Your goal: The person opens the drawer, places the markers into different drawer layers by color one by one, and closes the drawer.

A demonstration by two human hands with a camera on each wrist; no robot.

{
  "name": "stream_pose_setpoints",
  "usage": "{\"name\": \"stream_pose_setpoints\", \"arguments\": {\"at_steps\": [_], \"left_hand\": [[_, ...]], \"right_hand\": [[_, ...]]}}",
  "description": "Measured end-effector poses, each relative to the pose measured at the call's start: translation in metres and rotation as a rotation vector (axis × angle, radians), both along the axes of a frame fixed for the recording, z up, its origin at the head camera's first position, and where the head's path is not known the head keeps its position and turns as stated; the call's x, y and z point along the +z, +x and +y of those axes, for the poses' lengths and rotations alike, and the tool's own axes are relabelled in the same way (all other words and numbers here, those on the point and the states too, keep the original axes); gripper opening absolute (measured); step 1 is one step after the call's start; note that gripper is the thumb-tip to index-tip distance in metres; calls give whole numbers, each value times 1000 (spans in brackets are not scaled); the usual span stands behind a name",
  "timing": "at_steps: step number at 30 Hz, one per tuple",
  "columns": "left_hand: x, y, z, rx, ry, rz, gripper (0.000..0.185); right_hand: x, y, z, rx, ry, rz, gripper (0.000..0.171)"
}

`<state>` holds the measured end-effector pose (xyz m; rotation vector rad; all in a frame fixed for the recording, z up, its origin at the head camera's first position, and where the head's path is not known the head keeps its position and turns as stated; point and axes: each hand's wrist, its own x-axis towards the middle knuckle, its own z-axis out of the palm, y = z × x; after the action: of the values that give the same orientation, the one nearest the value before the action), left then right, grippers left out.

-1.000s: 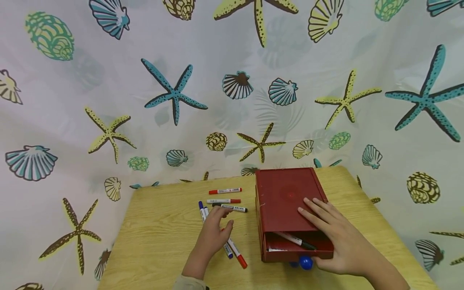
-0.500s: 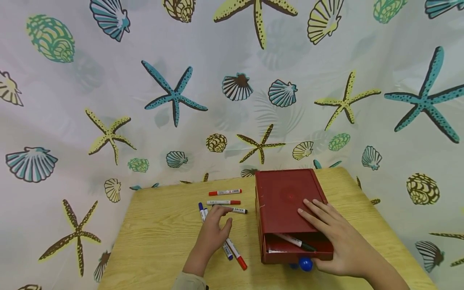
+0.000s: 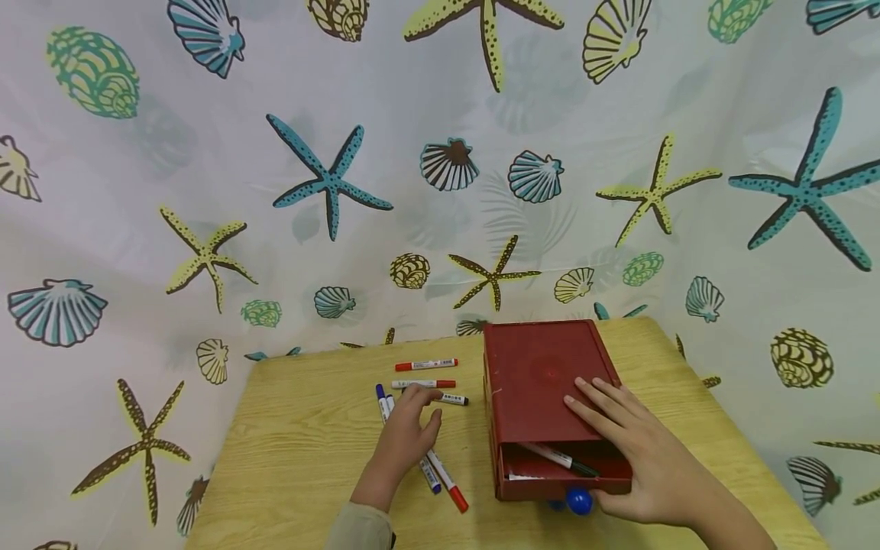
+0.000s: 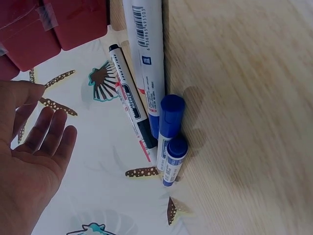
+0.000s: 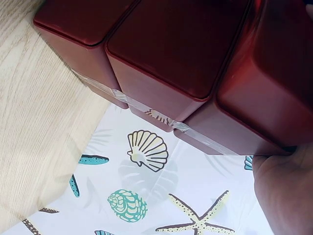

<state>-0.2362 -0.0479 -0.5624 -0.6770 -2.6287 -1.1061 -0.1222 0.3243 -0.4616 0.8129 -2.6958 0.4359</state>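
My left hand (image 3: 402, 435) hovers over the table with loosely curved fingers, holding nothing. Beneath and around it lie markers: a blue-capped marker (image 3: 431, 478), a red-capped marker (image 3: 450, 487) and a black-capped marker (image 3: 455, 399), the last partly hidden by the fingers. In the left wrist view, the left hand (image 4: 34, 152) is apart from the white markers. My right hand (image 3: 639, 451) rests on the right side of a dark red drawer box (image 3: 536, 367), fingers spread straight on its top, thumb by the drawer front. The top drawer (image 3: 536, 489) is partly pulled out; a dark-capped marker (image 3: 560, 456) lies inside.
Two red-capped markers, one farther back (image 3: 426, 365) and one nearer (image 3: 424, 384), lie left of the box. Blue knobs (image 3: 580, 502) stick out at the box front. The wooden table (image 3: 296, 443) ends against a shell-and-starfish cloth (image 3: 385, 229).
Both hands, the box and the markers stay almost where they were. Only the left forearm and sleeve shift very slightly.
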Motion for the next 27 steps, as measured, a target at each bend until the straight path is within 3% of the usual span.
{"name": "stream_pose_setpoints", "arguments": {"at_steps": [7, 17, 27], "left_hand": [[-8, -11, 1, -17, -5, -9, 28], [-14, -20, -2, -11, -38, -83, 32], [-18, -35, 0, 22, -93, -70, 33]], "right_hand": [[0, -2, 0, 18, -2, 33, 116], [-1, 0, 2, 21, 2, 25, 114], [-1, 1, 1, 18, -6, 27, 114]]}}
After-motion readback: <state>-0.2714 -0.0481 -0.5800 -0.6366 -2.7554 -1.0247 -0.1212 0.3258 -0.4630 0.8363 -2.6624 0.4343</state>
